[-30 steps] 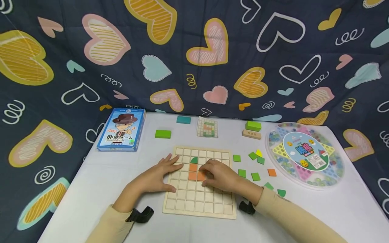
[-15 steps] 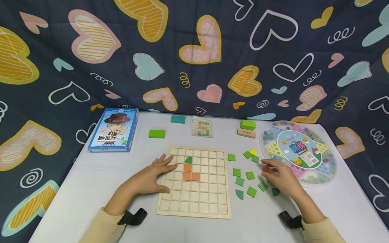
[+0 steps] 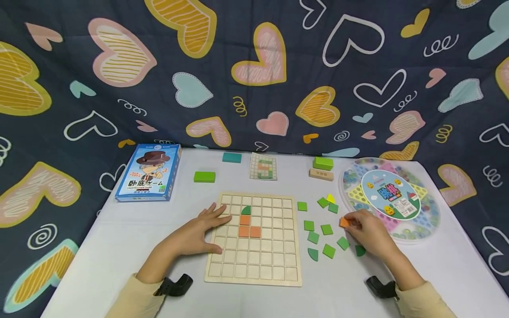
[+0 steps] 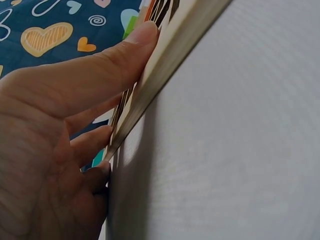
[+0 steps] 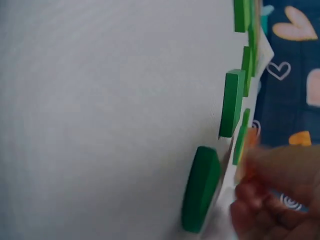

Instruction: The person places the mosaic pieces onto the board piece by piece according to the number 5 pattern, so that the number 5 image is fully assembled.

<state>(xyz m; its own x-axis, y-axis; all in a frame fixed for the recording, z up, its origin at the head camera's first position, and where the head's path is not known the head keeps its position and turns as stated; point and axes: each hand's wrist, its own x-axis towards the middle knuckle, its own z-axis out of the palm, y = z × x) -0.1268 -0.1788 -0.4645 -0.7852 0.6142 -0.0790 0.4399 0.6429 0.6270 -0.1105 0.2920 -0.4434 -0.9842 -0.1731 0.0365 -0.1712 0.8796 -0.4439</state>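
Note:
My left hand (image 3: 195, 235) rests on the left edge of a wooden grid board (image 3: 274, 258), fingers spread, thumb lower down the same edge. In the left wrist view the thumb (image 4: 107, 65) lies over the rim of the board (image 4: 142, 102). Three orange square tiles (image 3: 244, 231) form an L in the grid, with a green quarter-round tile (image 3: 246, 210) above them. Off to the right, my right hand (image 3: 370, 232) pinches another orange square tile (image 3: 343, 222) between thumb and fingers. Green tiles (image 3: 327, 229) lie scattered between it and the board.
A pattern card (image 3: 263, 166) stands behind the board. Green blocks (image 3: 204, 177), a teal block (image 3: 232, 157) and a wooden block (image 3: 321, 175) lie around it. A blue box (image 3: 149, 172) is at the left, a round marble game case (image 3: 391, 201) at the right, against a heart-patterned cloth.
My right hand has left the orange tile on the board, moved right to the loose orange tile and now pinches it. The left hand keeps its place on the board's edge.

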